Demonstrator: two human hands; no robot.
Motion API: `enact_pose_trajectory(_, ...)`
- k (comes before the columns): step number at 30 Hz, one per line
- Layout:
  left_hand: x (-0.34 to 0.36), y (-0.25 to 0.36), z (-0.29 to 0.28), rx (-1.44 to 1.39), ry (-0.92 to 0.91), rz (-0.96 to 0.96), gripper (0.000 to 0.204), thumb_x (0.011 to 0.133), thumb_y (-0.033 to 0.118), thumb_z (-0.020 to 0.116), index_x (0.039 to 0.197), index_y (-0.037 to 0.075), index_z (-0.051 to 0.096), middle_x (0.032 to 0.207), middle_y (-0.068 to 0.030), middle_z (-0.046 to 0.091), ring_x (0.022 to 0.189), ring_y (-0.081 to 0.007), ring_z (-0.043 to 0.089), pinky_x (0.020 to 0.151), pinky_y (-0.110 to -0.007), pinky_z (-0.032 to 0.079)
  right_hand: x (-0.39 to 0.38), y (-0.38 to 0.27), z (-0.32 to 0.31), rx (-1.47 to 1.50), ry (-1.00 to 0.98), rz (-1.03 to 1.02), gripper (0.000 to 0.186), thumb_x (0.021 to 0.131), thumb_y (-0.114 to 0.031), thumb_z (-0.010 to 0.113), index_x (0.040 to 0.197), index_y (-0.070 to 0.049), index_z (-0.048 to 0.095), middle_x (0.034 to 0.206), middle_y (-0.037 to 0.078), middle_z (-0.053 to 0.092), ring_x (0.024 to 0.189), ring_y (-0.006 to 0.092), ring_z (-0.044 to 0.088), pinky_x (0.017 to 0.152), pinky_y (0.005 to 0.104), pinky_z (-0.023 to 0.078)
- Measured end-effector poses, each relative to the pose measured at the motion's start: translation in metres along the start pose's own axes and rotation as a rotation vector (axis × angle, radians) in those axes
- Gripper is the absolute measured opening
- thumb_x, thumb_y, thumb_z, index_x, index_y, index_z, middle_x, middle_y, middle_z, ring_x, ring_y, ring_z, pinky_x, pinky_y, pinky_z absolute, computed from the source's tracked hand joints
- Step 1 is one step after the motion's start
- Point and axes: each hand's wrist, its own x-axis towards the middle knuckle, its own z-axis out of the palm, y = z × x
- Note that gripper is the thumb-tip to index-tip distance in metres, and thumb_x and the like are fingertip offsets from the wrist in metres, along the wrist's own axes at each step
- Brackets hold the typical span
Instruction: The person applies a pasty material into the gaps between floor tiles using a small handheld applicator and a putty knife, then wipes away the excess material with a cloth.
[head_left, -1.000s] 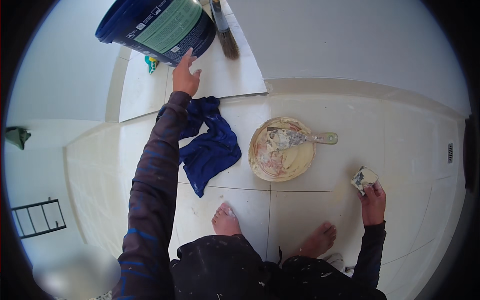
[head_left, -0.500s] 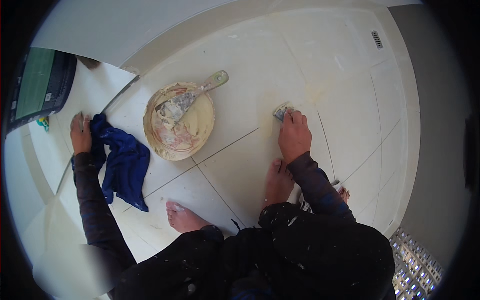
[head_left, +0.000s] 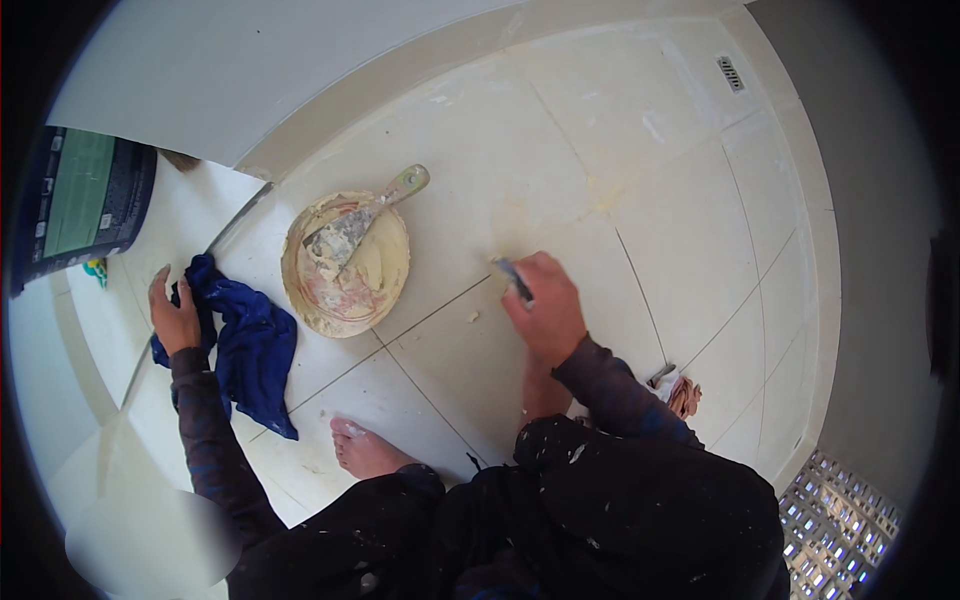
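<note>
My right hand (head_left: 548, 310) grips a small, flat, dark grey scraper piece (head_left: 513, 278) smeared with cream filler, held edge-on above the tiles. A crumb of filler (head_left: 473, 316) lies below it. Left of that hand sits a round bowl (head_left: 320, 300) of cream filler, a crusted putty knife (head_left: 397, 193) lying across it, green on its handle. My left hand (head_left: 175, 315) has its fingers apart, holding nothing, at the upper left edge of a crumpled navy cloth (head_left: 250, 350). Both my bare feet are on the tiles; my right one is mostly hidden by my hand and knee.
A dark blue bucket (head_left: 80, 195) with a green label stands at left, brush bristles (head_left: 180, 160) behind it. A wall with skirting (head_left: 330, 92) runs along the top, a metal drain (head_left: 731, 74) near the corner. Behind my right forearm lies a crumpled pinkish, white item (head_left: 682, 398).
The view has swung from the bucket toward the floor. My left hand has come down from the bucket to the cloth. My right hand, still holding the piece, has shifted left over the tiles.
</note>
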Motion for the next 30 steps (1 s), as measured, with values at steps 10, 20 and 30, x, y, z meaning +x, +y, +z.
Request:
enact_pose_trajectory(10,-0.186,0.139,-0.040,-0.324,-0.031,0.165,0.037,0.087,-0.006,0.056,0.123,0.000,0.063,0.132,-0.0207,0.062,0.132,-0.0406,0.052,0.113,-0.048,0.038,-0.031,-0.004,0.054,-0.215,-0.100,-0.289,0.033,0.078,-0.015,0.069,0.107,0.000,0.067,0.095,0.012,0.057,0.094,0.0291,0.059,0.079,0.0372,0.054)
enact_pose_trajectory(20,-0.339,0.140,-0.012,-0.762,-0.281,0.275,0.030,0.087,0.014,0.058,0.114,0.001,0.061,0.112,-0.0210,0.067,0.102,-0.0403,0.065,0.097,-0.053,0.048,0.001,0.044,-0.011,-0.378,0.104,0.057,0.037,0.076,-0.012,0.071,0.111,0.000,0.065,0.101,0.015,0.062,0.101,0.0316,0.058,0.084,0.0416,0.053)
enact_pose_trajectory(30,-0.335,0.139,-0.004,-0.746,-0.179,0.261,0.034,0.095,0.027,0.051,0.114,-0.001,0.057,0.107,-0.0223,0.065,0.097,-0.0386,0.065,0.088,-0.050,0.051,0.034,0.080,-0.062,-0.121,0.164,-0.140,0.036,0.076,0.001,0.070,0.112,-0.004,0.073,0.113,0.013,0.073,0.102,0.0331,0.063,0.091,0.0401,0.053)
